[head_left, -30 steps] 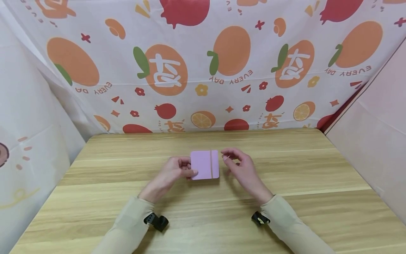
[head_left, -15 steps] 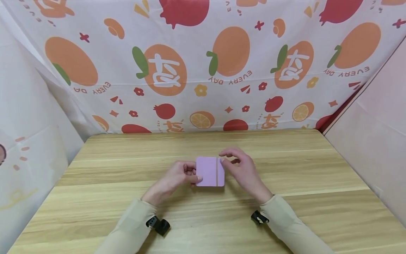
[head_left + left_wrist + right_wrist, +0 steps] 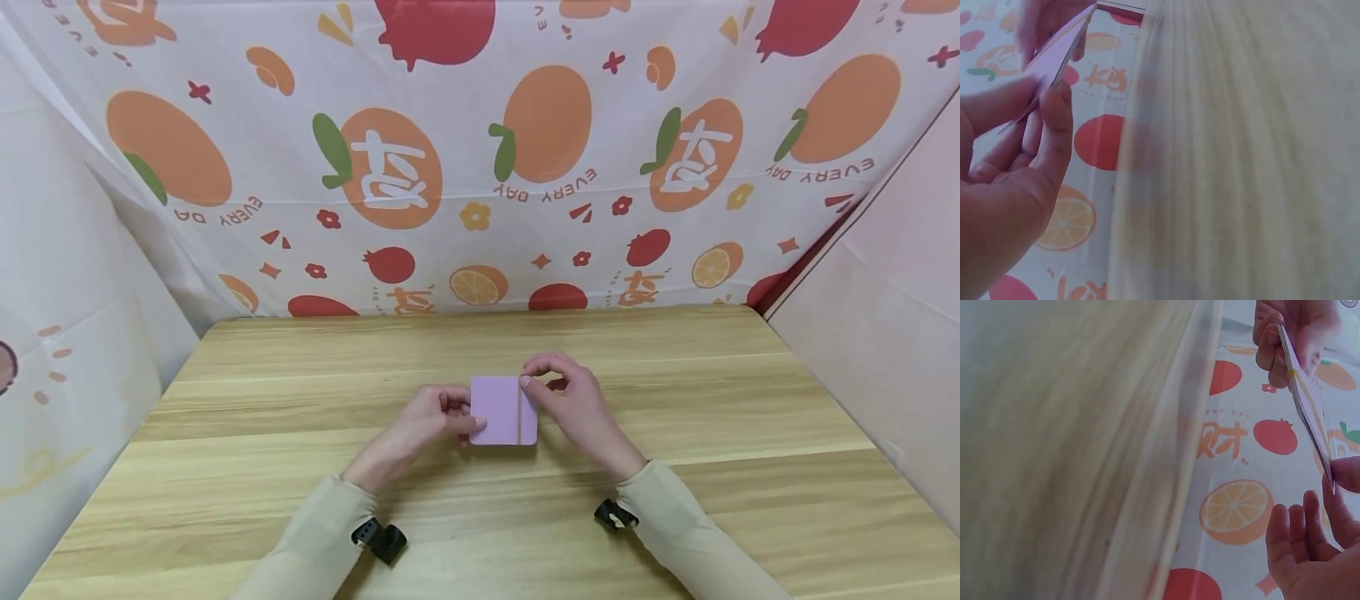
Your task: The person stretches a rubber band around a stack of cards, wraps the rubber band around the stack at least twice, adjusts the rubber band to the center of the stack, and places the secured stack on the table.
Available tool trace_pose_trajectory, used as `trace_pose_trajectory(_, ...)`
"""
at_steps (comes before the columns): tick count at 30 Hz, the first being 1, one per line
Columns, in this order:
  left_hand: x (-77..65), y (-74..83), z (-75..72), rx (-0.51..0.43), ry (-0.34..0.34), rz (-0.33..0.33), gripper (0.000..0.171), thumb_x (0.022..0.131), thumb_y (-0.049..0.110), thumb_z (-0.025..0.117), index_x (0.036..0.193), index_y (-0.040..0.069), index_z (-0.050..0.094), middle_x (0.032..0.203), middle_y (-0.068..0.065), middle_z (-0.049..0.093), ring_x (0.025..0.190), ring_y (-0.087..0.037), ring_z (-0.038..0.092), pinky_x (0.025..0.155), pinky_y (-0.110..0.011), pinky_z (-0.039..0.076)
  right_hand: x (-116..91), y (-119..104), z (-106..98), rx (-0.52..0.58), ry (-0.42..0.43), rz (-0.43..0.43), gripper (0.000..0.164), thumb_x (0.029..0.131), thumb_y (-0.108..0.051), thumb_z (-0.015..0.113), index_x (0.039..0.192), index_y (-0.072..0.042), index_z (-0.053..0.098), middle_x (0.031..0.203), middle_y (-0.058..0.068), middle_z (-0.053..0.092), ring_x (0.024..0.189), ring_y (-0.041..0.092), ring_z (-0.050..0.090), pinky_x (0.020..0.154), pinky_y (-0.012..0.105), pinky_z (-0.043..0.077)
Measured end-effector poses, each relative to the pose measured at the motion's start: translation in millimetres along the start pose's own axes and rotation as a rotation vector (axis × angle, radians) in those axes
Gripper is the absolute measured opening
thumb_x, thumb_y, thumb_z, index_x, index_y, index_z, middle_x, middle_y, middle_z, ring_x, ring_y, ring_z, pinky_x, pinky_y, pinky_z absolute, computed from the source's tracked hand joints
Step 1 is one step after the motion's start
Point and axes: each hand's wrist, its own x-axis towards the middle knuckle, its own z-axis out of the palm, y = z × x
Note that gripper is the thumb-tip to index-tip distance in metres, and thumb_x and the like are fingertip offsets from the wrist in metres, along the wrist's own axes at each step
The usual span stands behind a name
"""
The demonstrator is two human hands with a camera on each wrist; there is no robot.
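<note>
A small square lilac notebook (image 3: 495,408) with a tan elastic band (image 3: 519,417) down its right side is held above the table, its cover facing up. My left hand (image 3: 423,422) grips its left edge, thumb on the cover and fingers underneath. At the upper right corner, my right hand (image 3: 576,404) pinches the notebook between thumb and forefinger. The right wrist view shows the notebook (image 3: 1307,406) edge-on, thin, with the other fingers of the right hand (image 3: 1316,556) spread away from it. In the left wrist view the notebook (image 3: 1060,53) is tilted and its underside is hidden.
The wooden table (image 3: 480,517) runs back to a hanging white cloth (image 3: 465,167) printed with fruit. Pale cloth walls (image 3: 877,317) stand on both sides. Black straps (image 3: 380,540) sit at both wrists.
My left hand has carried the notebook right and slightly nearer to me. The right hand, apart from it at first, has come to pinch its upper right corner.
</note>
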Motion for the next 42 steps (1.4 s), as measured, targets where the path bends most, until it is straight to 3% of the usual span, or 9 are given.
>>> trace_pose_trajectory(5, 1.4, 2.8, 3.2, 0.018, 0.047, 0.023, 0.020, 0.097, 0.011, 0.060, 0.087, -0.006, 0.064, 0.070, -0.006, 0.061, 0.060, -0.017, 0.055, 0.062, -0.031, 0.048, 1.2, 8.1, -1.4, 0.003, -0.003, -0.015, 0.003, 0.094, -0.019, 0.068, 0.095, -0.016, 0.070, 0.114, 0.000, 0.061, 0.107, 0.016, 0.053, 0.089, 0.042, 0.046)
trace_pose_trajectory(20, 1.3, 1.3, 2.9, 0.044, 0.058, 0.049, 0.015, 0.090, 0.005, 0.068, 0.082, -0.007, 0.067, 0.068, -0.007, 0.063, 0.057, -0.016, 0.057, 0.061, -0.030, 0.050, 1.8, 9.1, -2.3, 0.137, -0.045, 0.027, 0.011, 0.093, -0.021, 0.070, 0.097, -0.011, 0.072, 0.113, 0.003, 0.065, 0.109, 0.019, 0.057, 0.090, 0.038, 0.048)
trace_pose_trajectory(34, -2.0, 2.0, 0.7, 0.078, 0.003, 0.051, 0.013, 0.092, 0.005, 0.067, 0.085, -0.006, 0.068, 0.067, -0.008, 0.062, 0.058, -0.016, 0.056, 0.058, -0.032, 0.050, 5.2, 13.4, -4.8, 0.149, -0.111, 0.056, 0.012, 0.094, -0.015, 0.069, 0.098, -0.005, 0.073, 0.113, 0.005, 0.068, 0.109, 0.020, 0.059, 0.088, 0.036, 0.048)
trace_pose_trajectory(42, -1.4, 2.7, 0.8, 0.069, -0.010, 0.037, 0.013, 0.092, 0.004, 0.066, 0.084, -0.006, 0.067, 0.066, -0.007, 0.062, 0.056, -0.017, 0.056, 0.056, -0.031, 0.049, 4.4, 14.3, -7.1, 0.114, -0.129, 0.033, 0.016, 0.092, -0.025, 0.072, 0.096, -0.010, 0.076, 0.110, 0.001, 0.070, 0.105, 0.018, 0.061, 0.083, 0.032, 0.049)
